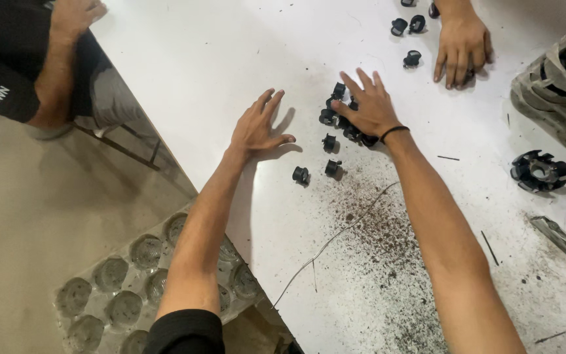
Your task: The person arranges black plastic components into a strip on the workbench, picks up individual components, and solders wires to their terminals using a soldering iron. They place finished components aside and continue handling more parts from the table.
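Speckled white table [244,52], right hand [371,108] flat on small black plastic caps [335,118], left hand [257,128] spread empty

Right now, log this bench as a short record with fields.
Surface: white table, dark grit near the front
Left hand: open, flat on the table, holding nothing
Right hand: spread over a cluster of small black parts
Loose parts: two lie apart from the cluster
Other person's hand: flat on the table's far side
Below the table: grey cavity tray
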